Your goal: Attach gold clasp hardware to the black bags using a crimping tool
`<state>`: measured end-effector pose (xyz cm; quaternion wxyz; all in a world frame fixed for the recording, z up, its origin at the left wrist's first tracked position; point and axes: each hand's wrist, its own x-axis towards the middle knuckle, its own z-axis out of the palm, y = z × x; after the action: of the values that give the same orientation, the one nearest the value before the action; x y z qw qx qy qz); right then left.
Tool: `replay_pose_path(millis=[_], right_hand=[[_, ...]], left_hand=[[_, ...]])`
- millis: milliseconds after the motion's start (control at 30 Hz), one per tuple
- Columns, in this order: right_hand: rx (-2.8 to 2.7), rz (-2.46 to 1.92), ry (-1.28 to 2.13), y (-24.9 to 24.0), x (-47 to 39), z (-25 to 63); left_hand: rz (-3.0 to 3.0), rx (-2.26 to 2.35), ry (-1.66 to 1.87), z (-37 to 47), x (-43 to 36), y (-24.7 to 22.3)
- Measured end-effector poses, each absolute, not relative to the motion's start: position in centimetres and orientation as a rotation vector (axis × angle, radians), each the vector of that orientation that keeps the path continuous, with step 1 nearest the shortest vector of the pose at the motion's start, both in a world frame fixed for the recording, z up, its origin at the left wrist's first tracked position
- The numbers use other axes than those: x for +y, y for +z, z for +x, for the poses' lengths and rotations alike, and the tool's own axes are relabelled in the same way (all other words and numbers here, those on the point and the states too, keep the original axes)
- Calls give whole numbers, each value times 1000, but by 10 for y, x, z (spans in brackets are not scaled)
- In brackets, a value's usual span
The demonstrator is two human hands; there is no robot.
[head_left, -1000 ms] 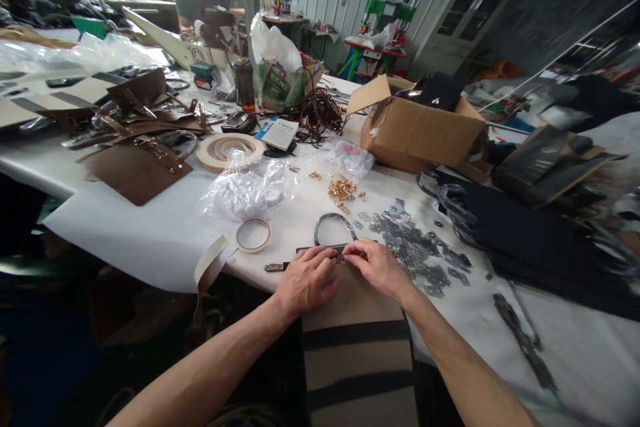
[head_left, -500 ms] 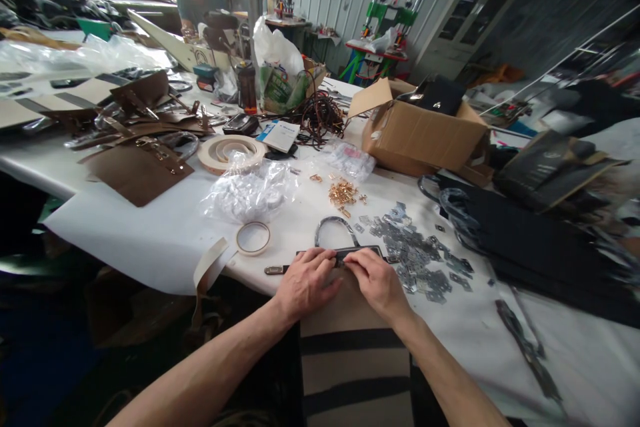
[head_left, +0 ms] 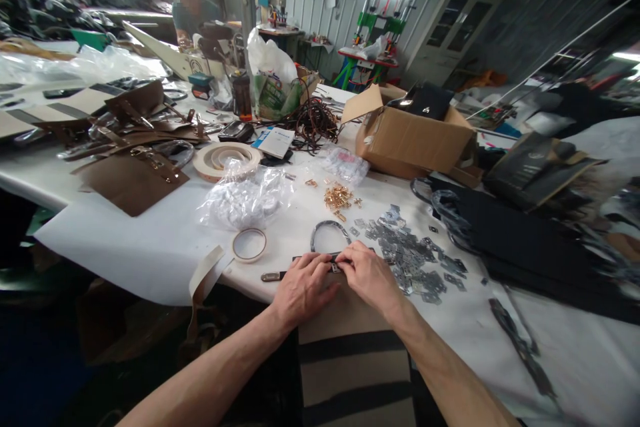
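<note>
A beige piece with black stripes [head_left: 355,357] hangs over the table's front edge, its dark upper band lying on the table. My left hand [head_left: 306,285] presses on that band with fingers close together. My right hand [head_left: 367,273] pinches at the band beside a small metal plate [head_left: 335,267]; what is between its fingertips is too small to make out. A wrapped dark handle [head_left: 330,224] arches beyond my hands. A strap with a metal end [head_left: 273,276] sticks out at the left. Metal plates [head_left: 413,253] lie scattered to the right, gold-coloured fittings [head_left: 338,197] farther back.
Left of my hands are a tape roll [head_left: 249,245], a clear plastic bag [head_left: 245,199] and brown leather pieces [head_left: 133,180]. A cardboard box [head_left: 413,140] stands behind, with black panels [head_left: 540,250] at the right. A person [head_left: 193,10] is across the table at the back left.
The view has shifted slightly. My right hand's fingertips have moved a little along the dark band, and the small metal plate shows more clearly between my hands.
</note>
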<state>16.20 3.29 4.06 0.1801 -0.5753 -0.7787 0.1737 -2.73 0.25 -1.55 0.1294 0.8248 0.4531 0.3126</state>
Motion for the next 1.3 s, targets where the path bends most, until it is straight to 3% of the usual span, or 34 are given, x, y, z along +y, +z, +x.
replay_pose_path(millis=[133,333,500,667,833,1067,1300], right_hand=[[-2175,-1623,507,42,28,159],[-1776,-1458,938,35,48,214],[-1567,-1760,567,23,77,285],[-1748,-1728,678,7,115,289],[-1786,-1861,523,12,145,306],[-1664,-2124,224,15,127,378],[-1702,-2036,276,0,127,394]], left_hand=[[2440,1292,903,-28,2,-11],[2482,1302,891,-29,5,-13],[2481,1315,918,-28,6,-14],[2475,1327,876,-29,5,-13],[2486,1313,865,-30,7,-15],[2532,1307,904,-30,10,-22],[2559,1313,913,-30,11,-23]])
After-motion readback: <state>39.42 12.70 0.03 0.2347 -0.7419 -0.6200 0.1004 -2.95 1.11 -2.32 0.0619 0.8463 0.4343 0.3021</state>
